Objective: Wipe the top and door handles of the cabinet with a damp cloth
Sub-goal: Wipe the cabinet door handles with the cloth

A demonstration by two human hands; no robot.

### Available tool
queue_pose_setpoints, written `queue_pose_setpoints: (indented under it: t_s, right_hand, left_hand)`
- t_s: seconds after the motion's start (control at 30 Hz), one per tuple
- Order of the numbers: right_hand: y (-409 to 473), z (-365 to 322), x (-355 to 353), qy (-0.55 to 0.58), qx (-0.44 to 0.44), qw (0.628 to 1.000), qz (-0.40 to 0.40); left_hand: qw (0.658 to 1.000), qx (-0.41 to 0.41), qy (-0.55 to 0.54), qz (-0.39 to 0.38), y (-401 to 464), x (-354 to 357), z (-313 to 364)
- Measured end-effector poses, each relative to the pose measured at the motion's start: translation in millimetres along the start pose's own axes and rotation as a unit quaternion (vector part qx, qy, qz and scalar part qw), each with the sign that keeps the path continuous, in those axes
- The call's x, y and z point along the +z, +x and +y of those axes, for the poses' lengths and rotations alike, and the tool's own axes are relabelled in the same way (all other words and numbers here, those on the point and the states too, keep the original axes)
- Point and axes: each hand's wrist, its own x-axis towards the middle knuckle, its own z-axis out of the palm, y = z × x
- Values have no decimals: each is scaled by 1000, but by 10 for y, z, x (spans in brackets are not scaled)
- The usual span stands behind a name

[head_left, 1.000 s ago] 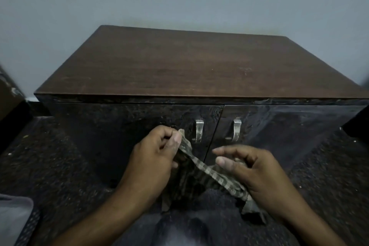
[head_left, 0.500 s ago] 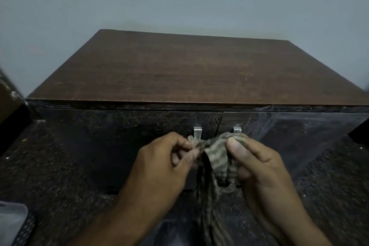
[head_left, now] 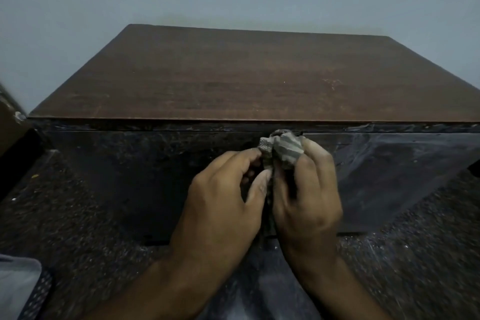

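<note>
We see both hands bunching the cloth (head_left: 284,148) in front of the cabinet (head_left: 233,80), up near the front edge of its top, about mid-width. Left hand (head_left: 223,205) pinches the cloth's left fold between thumb and fingers. Right hand (head_left: 309,200) has fingers curled round the striped wad. Door handles hidden behind hands. Speckled floor (head_left: 78,228) below.

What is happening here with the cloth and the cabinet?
A person holds a striped cloth bunched between both hands, in front of the cabinet, just below its top edge. The left hand pinches one side of it and the right hand grips the other. The door handles are hidden behind the hands and cloth. The cloth is not on the brown top; whether it touches the doors cannot be told.
</note>
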Motion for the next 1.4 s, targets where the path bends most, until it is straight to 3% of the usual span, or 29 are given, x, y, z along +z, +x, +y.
queue_pose_setpoints:
  t_s: [0.07,0.17,0.33,0.53,0.73,0.87,0.97,1.13,1.2,1.4]
  right_hand:
    - [-84,49,41,-26,-16,999,-19]
    - [-210,65,10,-13,28,998,-47]
    - [66,-121,100,9,8,1000,3]
    - [-266,-27,79,-33,12,998,-52]
    - [-7,-91,115,-10,7,1000,8]
    - [-119,-57,53,-18,14,999,-22]
    - [-113,-58,45,0,41,999,-14]
    - [29,-96,80,-10,-1,1000,-4]
    - [-63,-27,52,-19,31,999,2]
    - [37,-40,58,-5,39,998,56]
  left_hand:
    - [1000,1,4,11,11,8,-33]
    - [1000,-3,3,30,43,-5,-60]
    - [998,-20,22,48,118,25,-86]
    - [997,-59,-24,40,101,32,-138]
    - [994,-85,-38,59,96,24,-164]
    - [993,-87,-39,72,78,-23,-166]
    - [994,-75,-46,62,55,-53,-160]
    - [997,-36,-43,62,50,-56,-132]
    - [998,-20,-35,57,47,-50,-113]
    - [998,22,9,55,50,-35,-85]
